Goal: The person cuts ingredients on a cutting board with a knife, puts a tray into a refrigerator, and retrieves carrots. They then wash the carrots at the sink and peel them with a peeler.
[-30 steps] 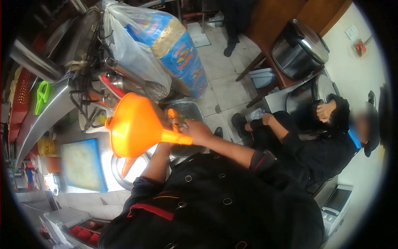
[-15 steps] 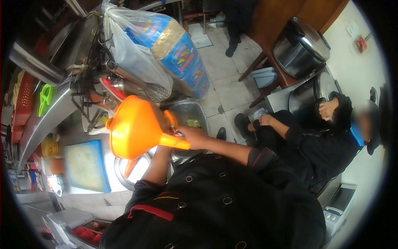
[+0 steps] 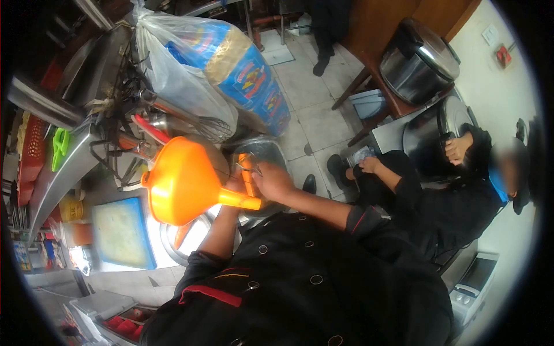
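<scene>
My left hand (image 3: 235, 185), partly hidden behind an orange funnel (image 3: 183, 180), grips an upright carrot (image 3: 247, 182). In my right hand (image 3: 273, 181) is a small metal tool (image 3: 250, 169), probably a peeler, whose end lies against the carrot near its upper part. Both hands are over a dark bin lined with a clear bag (image 3: 271, 149). The funnel hangs in front of my left wrist, its spout pointing right. Another carrot (image 3: 182, 233) lies on a round metal plate or lid (image 3: 168, 230) below the funnel.
A blue-edged cutting board (image 3: 122, 232) lies at left. Bagged blue packages (image 3: 248, 78) and a whisk (image 3: 214, 128) are beyond the bin. On the right sits a person in black (image 3: 450, 216) near large metal pots (image 3: 424, 141). Another person's legs (image 3: 324, 34) stand at the back.
My right hand and the tool have moved up along the carrot, which shows more clearly. Scraps seen in the bin half a second ago are hidden now. The view has shifted slightly.
</scene>
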Action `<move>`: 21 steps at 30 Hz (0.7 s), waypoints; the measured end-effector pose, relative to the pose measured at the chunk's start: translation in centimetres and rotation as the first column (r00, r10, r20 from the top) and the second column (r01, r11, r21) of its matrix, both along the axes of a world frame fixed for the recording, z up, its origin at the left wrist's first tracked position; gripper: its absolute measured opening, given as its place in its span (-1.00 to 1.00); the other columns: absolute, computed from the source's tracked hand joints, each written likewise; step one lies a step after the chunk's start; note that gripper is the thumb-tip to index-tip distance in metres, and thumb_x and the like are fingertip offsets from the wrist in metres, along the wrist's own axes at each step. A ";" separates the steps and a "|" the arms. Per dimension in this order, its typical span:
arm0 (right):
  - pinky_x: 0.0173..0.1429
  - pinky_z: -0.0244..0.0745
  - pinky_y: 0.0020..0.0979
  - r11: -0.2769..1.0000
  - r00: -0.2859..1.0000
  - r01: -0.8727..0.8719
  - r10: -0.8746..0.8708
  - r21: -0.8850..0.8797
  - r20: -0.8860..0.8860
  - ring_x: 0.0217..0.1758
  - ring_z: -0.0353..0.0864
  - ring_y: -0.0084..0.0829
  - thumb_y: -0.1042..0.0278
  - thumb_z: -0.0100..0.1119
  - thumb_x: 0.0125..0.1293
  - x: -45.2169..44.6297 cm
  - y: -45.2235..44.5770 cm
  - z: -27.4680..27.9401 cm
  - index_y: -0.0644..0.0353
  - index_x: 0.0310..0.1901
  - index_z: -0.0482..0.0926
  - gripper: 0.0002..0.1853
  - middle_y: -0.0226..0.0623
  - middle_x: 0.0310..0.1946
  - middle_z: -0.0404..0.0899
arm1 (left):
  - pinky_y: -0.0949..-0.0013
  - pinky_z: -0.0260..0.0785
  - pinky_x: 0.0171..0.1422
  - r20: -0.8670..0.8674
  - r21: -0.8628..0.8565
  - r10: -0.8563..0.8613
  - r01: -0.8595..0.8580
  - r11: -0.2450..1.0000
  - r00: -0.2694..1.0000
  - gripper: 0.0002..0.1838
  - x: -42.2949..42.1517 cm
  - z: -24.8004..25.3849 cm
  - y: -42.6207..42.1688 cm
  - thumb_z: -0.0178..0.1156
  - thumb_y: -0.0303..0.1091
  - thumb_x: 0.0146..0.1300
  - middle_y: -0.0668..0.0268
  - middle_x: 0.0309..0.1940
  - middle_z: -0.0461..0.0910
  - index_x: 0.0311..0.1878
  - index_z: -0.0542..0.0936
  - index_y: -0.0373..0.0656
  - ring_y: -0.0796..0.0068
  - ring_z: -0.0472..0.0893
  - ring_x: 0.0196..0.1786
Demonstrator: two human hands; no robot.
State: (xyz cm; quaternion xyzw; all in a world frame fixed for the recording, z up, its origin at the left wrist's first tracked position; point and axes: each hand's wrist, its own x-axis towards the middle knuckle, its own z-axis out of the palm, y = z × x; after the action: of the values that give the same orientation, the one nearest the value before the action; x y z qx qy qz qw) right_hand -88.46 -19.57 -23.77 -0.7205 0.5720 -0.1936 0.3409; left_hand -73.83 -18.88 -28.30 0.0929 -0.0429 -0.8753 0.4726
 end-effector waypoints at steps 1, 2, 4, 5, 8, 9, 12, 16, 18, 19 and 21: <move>-0.07 0.44 -0.04 1.000 1.000 0.021 -0.021 0.013 -0.013 -0.15 0.55 0.08 0.19 0.07 0.26 -0.2 -0.1 0.6 0.29 -0.17 0.46 -0.70 0.06 -0.24 0.56 | 0.17 0.26 0.30 -0.060 0.019 -0.062 0.063 0.998 0.996 -0.58 -0.2 0.2 0.0 -0.10 -0.09 0.40 0.21 0.05 0.54 0.18 0.44 -0.12 0.24 0.50 0.12; -0.07 0.44 -0.04 1.000 1.000 0.024 -0.024 0.013 -0.013 -0.15 0.55 0.08 0.19 0.07 0.26 -0.3 -0.1 0.3 0.29 -0.17 0.46 -0.70 0.06 -0.24 0.56 | 0.17 0.26 0.30 -0.061 0.019 -0.065 0.066 0.998 0.996 -0.58 -0.2 -0.1 -0.1 -0.10 -0.09 0.40 0.21 0.05 0.54 0.18 0.44 -0.12 0.24 0.50 0.12; -0.07 0.44 -0.02 0.995 0.999 0.039 -0.042 -0.096 -0.028 -0.14 0.54 0.07 0.21 0.06 0.26 -0.3 -0.3 -0.6 0.29 -0.18 0.45 -0.72 0.05 -0.25 0.55 | 0.18 0.24 0.32 0.000 -0.011 -0.044 0.044 0.999 0.999 -0.56 -0.2 -0.6 0.0 -0.10 -0.07 0.41 0.22 0.05 0.54 0.19 0.43 -0.12 0.25 0.49 0.14; -0.07 0.44 -0.02 0.995 0.999 0.040 -0.043 -0.096 -0.027 -0.14 0.54 0.07 0.21 0.06 0.26 -0.3 -0.3 -1.0 0.29 -0.18 0.45 -0.72 0.05 -0.25 0.55 | 0.18 0.24 0.32 0.000 -0.011 -0.045 0.045 0.999 0.999 -0.56 -0.2 -0.8 0.1 -0.10 -0.07 0.41 0.22 0.05 0.54 0.19 0.43 -0.12 0.25 0.49 0.14; -0.13 0.46 -0.03 0.976 0.998 0.036 -0.047 -0.216 -0.044 -0.24 0.57 0.05 0.20 0.04 0.27 -0.5 -0.2 -1.2 0.29 -0.21 0.42 -0.73 0.05 -0.34 0.57 | 0.19 0.27 0.28 0.150 0.035 0.007 -0.012 0.999 0.989 -0.56 -0.2 -0.8 0.2 -0.10 -0.05 0.41 0.23 0.03 0.54 0.18 0.43 -0.12 0.27 0.49 0.12; -0.12 0.46 -0.03 0.983 0.998 0.044 -0.053 -0.177 -0.045 -0.23 0.57 0.05 0.20 0.04 0.28 -0.5 -0.2 -0.8 0.29 -0.21 0.42 -0.72 0.05 -0.34 0.57 | 0.20 0.28 0.25 0.130 0.027 -0.015 0.011 1.000 0.991 -0.57 0.0 -0.8 0.1 -0.10 -0.06 0.41 0.24 0.00 0.55 0.17 0.44 -0.11 0.29 0.50 0.09; -0.12 0.46 -0.03 0.988 0.997 0.050 -0.058 -0.149 -0.051 -0.22 0.57 0.04 0.20 0.03 0.28 -0.5 -0.2 -0.7 0.29 -0.20 0.42 -0.72 0.04 -0.33 0.57 | 0.22 0.30 0.20 0.167 0.008 -0.030 0.029 1.000 0.986 -0.58 0.1 -0.4 0.2 -0.09 -0.05 0.41 0.27 -0.05 0.56 0.15 0.44 -0.11 0.32 0.51 0.03; -0.03 0.44 -0.06 0.998 0.995 0.051 -0.053 -0.027 -0.084 -0.11 0.54 0.03 0.21 0.02 0.29 -0.5 -0.4 -0.2 0.30 -0.13 0.44 -0.70 0.04 -0.24 0.55 | 0.27 0.31 0.16 0.292 0.013 -0.009 0.005 1.000 0.956 -0.57 0.0 0.0 0.3 -0.06 -0.01 0.38 0.29 -0.09 0.56 0.13 0.44 -0.10 0.34 0.51 -0.02; -0.03 0.44 -0.08 0.998 0.997 0.049 -0.051 -0.032 -0.063 -0.13 0.54 0.04 0.20 0.02 0.30 -0.6 -0.5 -0.4 0.31 -0.08 0.44 -0.67 0.06 -0.22 0.54 | 0.27 0.32 0.15 0.336 0.019 0.019 -0.027 0.999 0.942 -0.56 -0.5 0.3 0.2 -0.04 0.00 0.37 0.29 -0.10 0.56 0.13 0.44 -0.10 0.34 0.51 -0.03; -0.03 0.44 -0.09 0.998 0.998 0.046 -0.047 -0.036 -0.042 -0.15 0.55 0.05 0.19 0.01 0.31 -0.6 -0.6 -0.5 0.33 -0.03 0.44 -0.64 0.08 -0.19 0.54 | 0.28 0.32 0.14 0.380 0.024 0.047 -0.061 0.998 0.924 -0.55 -0.6 0.5 0.2 -0.03 0.01 0.36 0.29 -0.11 0.56 0.13 0.44 -0.10 0.35 0.52 -0.04; -0.15 0.48 -0.16 0.998 0.985 0.042 -0.032 -0.054 0.169 -0.26 0.58 -0.04 0.17 0.01 0.33 -1.0 -0.8 -0.5 0.31 -0.09 0.43 -0.67 0.02 -0.27 0.56 | 0.28 0.32 0.13 0.420 0.047 0.084 -0.114 0.992 0.903 -0.55 -0.6 0.5 0.1 -0.03 0.02 0.35 0.29 -0.13 0.56 0.13 0.43 -0.10 0.34 0.51 -0.05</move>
State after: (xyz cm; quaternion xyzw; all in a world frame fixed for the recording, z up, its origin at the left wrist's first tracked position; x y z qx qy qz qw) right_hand -89.43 -20.34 -24.27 -0.7004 0.5487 -0.2761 0.3634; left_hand -74.39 -18.78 -27.76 0.2965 -0.1074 -0.8110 0.4928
